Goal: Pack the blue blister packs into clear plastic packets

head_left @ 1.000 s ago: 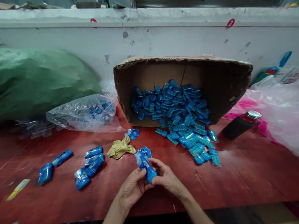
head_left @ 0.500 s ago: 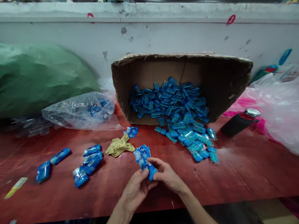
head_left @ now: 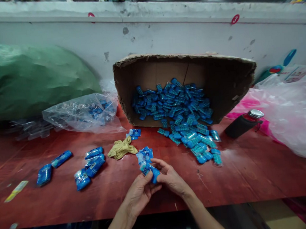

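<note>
My left hand (head_left: 139, 193) and my right hand (head_left: 172, 178) meet near the front of the red table (head_left: 251, 177), both gripping a small blue packet (head_left: 154, 173). Just beyond my fingers lies a little stack of blue packets (head_left: 144, 156). A cardboard box (head_left: 226, 81) lies on its side at the back, with a heap of blue blister packs (head_left: 175, 106) spilling from it onto the table. Several filled blue packets (head_left: 90, 167) lie to the left.
A yellow cloth (head_left: 122, 148) lies in front of the box. A clear plastic bag (head_left: 82, 114) and a big green sack (head_left: 32, 81) sit at left. A dark bottle with a metal cap (head_left: 241, 125) and a white plastic bag (head_left: 291, 115) are at right.
My hands have drawn the blue packet a little closer together and kept working it; the view has shifted slightly. Nothing else on the table has moved.
</note>
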Demonstrator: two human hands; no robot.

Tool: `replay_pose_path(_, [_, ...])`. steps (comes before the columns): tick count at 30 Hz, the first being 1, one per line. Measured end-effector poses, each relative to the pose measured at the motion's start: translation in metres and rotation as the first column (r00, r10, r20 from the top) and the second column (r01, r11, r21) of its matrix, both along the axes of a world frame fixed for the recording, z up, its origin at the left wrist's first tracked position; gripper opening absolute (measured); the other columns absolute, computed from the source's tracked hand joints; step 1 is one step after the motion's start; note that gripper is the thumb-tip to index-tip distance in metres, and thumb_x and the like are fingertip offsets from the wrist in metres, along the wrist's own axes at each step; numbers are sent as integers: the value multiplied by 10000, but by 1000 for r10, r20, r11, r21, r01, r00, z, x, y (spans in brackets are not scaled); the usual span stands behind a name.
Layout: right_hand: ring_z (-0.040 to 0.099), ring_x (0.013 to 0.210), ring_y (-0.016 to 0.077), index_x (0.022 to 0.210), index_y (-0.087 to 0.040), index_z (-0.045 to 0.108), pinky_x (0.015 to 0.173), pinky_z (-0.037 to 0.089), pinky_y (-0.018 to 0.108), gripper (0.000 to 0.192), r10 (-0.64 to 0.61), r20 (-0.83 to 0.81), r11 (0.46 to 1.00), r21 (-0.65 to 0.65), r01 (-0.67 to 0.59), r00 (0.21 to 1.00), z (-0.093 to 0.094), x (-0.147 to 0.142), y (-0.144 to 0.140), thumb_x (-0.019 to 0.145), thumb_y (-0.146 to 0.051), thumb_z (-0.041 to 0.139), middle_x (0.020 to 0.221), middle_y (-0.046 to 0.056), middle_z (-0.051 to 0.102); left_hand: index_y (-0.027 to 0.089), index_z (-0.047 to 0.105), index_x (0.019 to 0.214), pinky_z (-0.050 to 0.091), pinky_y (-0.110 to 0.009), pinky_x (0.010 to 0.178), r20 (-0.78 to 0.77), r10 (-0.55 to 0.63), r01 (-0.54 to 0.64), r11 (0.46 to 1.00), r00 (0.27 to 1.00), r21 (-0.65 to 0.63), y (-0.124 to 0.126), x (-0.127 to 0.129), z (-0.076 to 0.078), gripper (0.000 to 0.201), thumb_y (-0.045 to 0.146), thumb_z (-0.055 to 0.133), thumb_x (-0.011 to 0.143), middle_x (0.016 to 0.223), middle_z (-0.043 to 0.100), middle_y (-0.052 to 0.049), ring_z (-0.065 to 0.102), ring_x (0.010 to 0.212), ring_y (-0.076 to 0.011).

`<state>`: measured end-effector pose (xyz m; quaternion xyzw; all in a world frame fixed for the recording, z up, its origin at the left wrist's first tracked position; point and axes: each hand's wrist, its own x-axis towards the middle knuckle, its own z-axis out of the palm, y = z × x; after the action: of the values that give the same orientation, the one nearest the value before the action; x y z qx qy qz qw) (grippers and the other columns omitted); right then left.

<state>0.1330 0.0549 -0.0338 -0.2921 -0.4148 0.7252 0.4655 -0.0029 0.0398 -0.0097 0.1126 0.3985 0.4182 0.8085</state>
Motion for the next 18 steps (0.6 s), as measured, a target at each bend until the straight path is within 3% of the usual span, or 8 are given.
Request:
replay_pose_path(11, [535,911,167,1065,-239,566,803,403,295,500,-102,83,995,19,101,991,-2,-2,-2,591,-149,695,989,6,602,135,588,920,526,-270,583,-16,72,-72,997,997,-9,-4,10,-1,217,219,600,720,792,680,-53,642,632,-148])
replay_pose_path(18, [549,767,117,1097,-231,546,705,415,243,494,15,19,997,-77,-14,1000,-10,0,-3,626,-132,656,943,-6,606,120,586,844,525,-284,625,9,21,-21,1000,1000,-21,-5,3,-5,128,196,572,742,838,686,-84,653,699,-170])
